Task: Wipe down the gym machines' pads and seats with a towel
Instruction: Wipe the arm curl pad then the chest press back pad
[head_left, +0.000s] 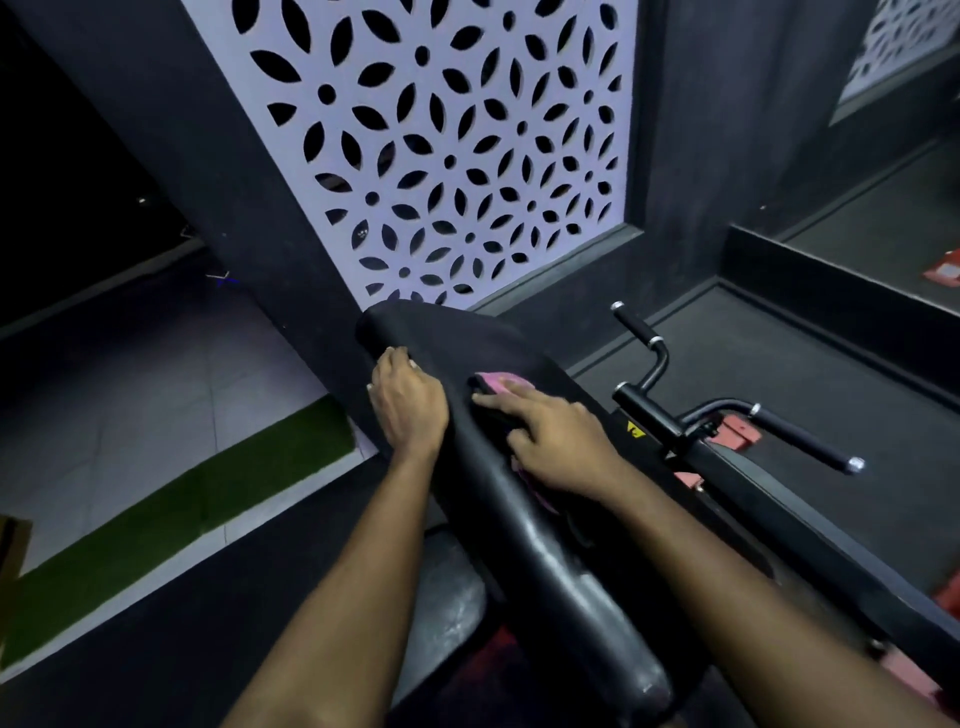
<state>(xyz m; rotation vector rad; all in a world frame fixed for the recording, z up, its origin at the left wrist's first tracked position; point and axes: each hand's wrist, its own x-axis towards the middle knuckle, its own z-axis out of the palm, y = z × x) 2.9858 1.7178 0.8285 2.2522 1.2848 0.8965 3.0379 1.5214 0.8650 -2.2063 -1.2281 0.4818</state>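
Note:
A long black padded back rest (540, 525) runs from the lower middle up toward the wall. My left hand (408, 402) grips its left edge near the top, fingers curled over the rim. My right hand (553, 439) lies flat on a pink towel (500, 383) and presses it against the pad's upper face. Only the towel's far end and a strip under my wrist show. A worn black seat pad (447, 608) sits below, between my forearms.
Black machine handles (644, 338) with chrome ends stick out to the right over a dark rubber floor. A white patterned cut-out panel (441, 156) stands in the dark wall ahead. Left of the machine lie grey tiles and a green turf strip (171, 525).

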